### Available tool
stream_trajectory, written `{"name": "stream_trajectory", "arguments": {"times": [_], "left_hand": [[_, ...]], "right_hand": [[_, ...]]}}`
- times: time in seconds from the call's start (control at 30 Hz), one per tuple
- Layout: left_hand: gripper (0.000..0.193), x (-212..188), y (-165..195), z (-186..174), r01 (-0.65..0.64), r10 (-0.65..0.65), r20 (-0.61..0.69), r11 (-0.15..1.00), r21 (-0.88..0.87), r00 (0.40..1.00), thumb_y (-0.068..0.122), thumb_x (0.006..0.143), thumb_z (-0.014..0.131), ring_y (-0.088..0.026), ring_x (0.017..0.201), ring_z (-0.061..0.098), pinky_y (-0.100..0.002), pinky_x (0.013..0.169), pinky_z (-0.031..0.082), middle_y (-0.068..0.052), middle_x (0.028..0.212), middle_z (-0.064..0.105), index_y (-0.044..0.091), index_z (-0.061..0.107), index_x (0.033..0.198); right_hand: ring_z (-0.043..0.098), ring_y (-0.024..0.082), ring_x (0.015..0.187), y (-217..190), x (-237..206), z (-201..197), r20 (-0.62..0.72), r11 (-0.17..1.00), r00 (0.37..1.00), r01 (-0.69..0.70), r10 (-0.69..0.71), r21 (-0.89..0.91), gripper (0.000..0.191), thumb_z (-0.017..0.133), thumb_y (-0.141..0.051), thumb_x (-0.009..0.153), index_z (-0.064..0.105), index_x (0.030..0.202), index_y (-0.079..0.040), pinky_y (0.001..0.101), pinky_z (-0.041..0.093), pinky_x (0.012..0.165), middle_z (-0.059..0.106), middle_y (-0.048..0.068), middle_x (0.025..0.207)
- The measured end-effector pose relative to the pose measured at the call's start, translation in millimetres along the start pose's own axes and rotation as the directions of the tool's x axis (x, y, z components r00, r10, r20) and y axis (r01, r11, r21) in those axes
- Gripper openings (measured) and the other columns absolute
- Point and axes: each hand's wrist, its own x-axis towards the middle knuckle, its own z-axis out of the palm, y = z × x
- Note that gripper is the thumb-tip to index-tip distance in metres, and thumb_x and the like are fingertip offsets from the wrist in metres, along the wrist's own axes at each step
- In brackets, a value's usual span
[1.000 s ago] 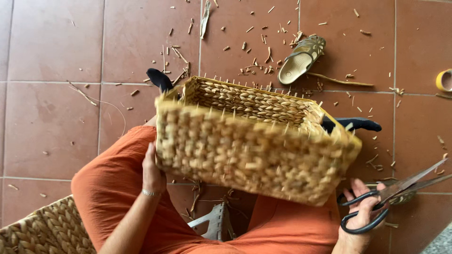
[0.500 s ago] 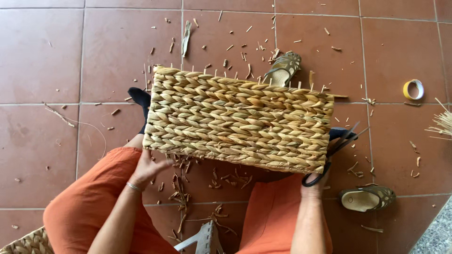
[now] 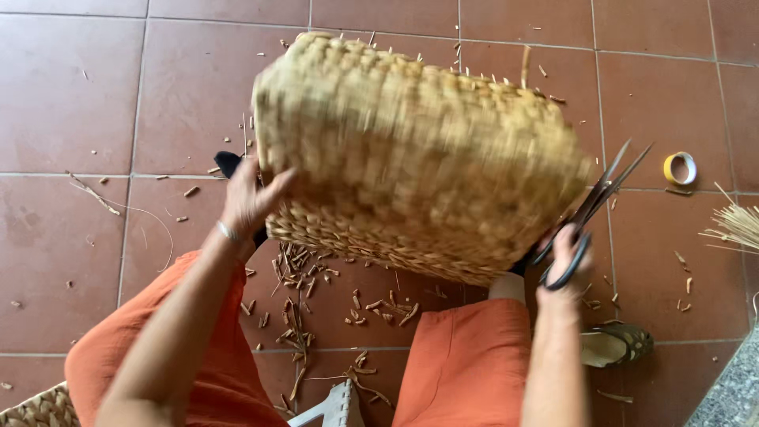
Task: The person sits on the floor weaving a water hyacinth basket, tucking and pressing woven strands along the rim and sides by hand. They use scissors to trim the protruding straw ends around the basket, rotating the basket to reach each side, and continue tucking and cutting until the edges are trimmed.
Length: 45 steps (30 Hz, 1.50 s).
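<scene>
A rectangular basket woven from pale yellow straw-like fibre [image 3: 419, 154] is held up off the floor between two hands, above the knees of a seated person, and it appears blurred. It is tilted so that one broad woven face is turned toward the camera, with short fibre ends seen sticking out along its upper edge. The left hand [image 3: 249, 198] is pressed flat against the basket's left side with fingers spread, which appears to steady the weight from that side. The right hand [image 3: 565, 257] is placed at the lower right corner, and a pair of long-bladed scissors with black handles [image 3: 589, 209] is gripped in it, the blades pointed up and away from the basket; whether the fingers also bear on the basket cannot be told. Loose orange trousers [image 3: 466, 360] are worn on both legs. Short cut fibre scraps [image 3: 316, 281] are scattered over the reddish-brown tiled floor [image 3: 95, 95] beneath. A roll of yellow tape [image 3: 680, 168] lies well apart to the right, near a bundle of thin pale straws [image 3: 731, 225], and an olive-green sandal [image 3: 621, 344] rests beside the right leg.
</scene>
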Motion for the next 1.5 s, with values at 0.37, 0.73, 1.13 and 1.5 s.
{"name": "stream_trajectory", "arguments": {"times": [0.37, 0.73, 1.13, 1.5], "left_hand": [[0.088, 88, 85, -42, 0.076, -0.234, 0.166, 0.765, 0.640, 0.958, 0.085, 0.078, 0.060, -0.040, 0.086, 0.072, -0.049, 0.084, 0.054, -0.026, 0.085, 0.074, 0.000, 0.079, 0.091], [0.080, 82, 80, -52, 0.136, -0.235, 0.130, 0.844, 0.519, 0.963, 0.079, 0.082, 0.065, -0.034, 0.085, 0.074, -0.047, 0.088, 0.055, -0.020, 0.083, 0.075, 0.001, 0.076, 0.098], [0.048, -56, -8, -7, 0.102, -0.107, 0.035, 0.730, -0.676, 0.994, -0.003, 0.085, 0.060, -0.019, 0.092, 0.062, -0.033, 0.076, 0.056, -0.010, 0.111, 0.059, 0.003, 0.045, 0.130], [0.041, -143, -58, 3, 0.519, -0.499, 0.272, 0.855, -0.003, 0.823, 0.013, 0.085, 0.071, -0.024, 0.087, 0.068, -0.040, 0.076, 0.059, -0.017, 0.100, 0.075, -0.001, 0.061, 0.122]], "right_hand": [[0.064, 0.008, 0.080, -126, 81, 25, 0.109, 0.958, 0.993, -0.015, 0.048, -0.286, 0.025, 0.071, -0.030, 0.106, 0.066, 0.102, -0.006, 0.0255, 0.052, 0.070, 0.064, -0.002, 0.090], [0.061, 0.006, 0.084, -116, 67, 25, 0.059, 0.995, 0.998, -0.009, 0.015, -0.099, 0.024, 0.071, -0.028, 0.109, 0.066, 0.117, -0.006, 0.0212, 0.049, 0.070, 0.062, -0.003, 0.098], [0.055, 0.015, 0.100, -7, -29, 14, 0.129, 0.934, 0.976, -0.209, 0.178, 0.291, 0.043, 0.064, -0.052, 0.105, 0.051, 0.128, -0.019, 0.0424, 0.051, 0.090, 0.052, -0.004, 0.107], [0.058, 0.030, 0.111, 45, -123, -26, 0.139, 0.814, 0.886, -0.462, 0.442, 0.351, 0.051, 0.065, -0.047, 0.106, 0.050, 0.143, -0.015, 0.0561, 0.056, 0.091, 0.056, 0.008, 0.120]]}}
